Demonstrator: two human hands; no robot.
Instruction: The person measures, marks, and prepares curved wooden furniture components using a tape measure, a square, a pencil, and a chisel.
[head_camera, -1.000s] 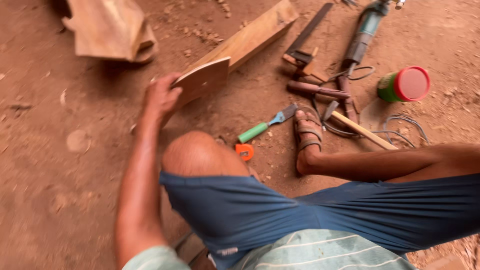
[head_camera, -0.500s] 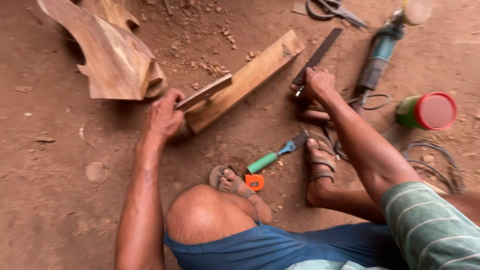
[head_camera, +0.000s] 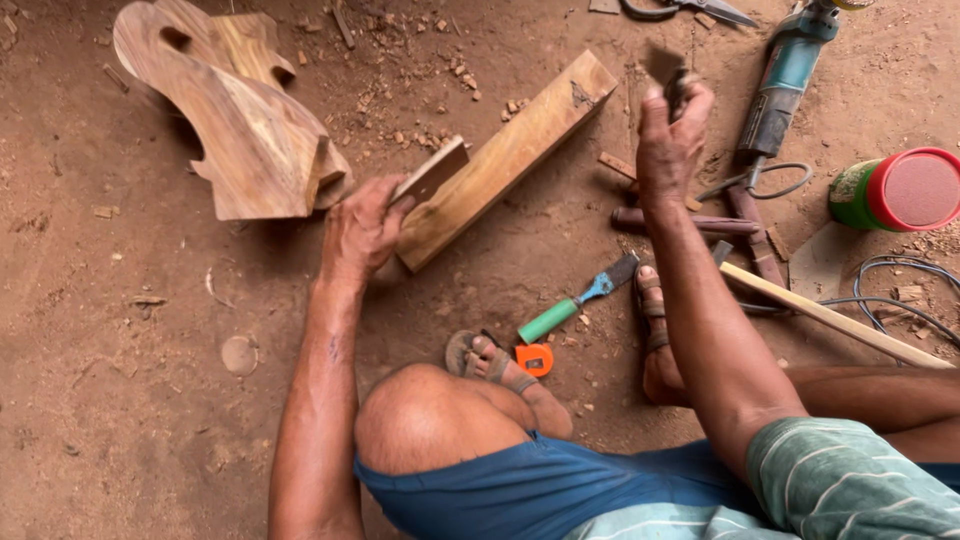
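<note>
Down on the dirt floor, the left hand is curled around the near end of a thin wooden board, fingers closed on its edge, so the board stands tilted against a thick wooden plank that lies slantwise on the ground. The right hand is raised above the floor with its fingers closed on a dark tool; the tool is blurred, so its kind cannot be told. Behind the left hand lies a carved, curved wooden piece with wood chips scattered near it. Between the person's sandalled feet lie a green-handled chisel and, just beside it, a small orange tape measure. To the right of the raised hand rest a blue-green power tool with its cable, a green can with a red lid, and a pale wooden stick.
</note>
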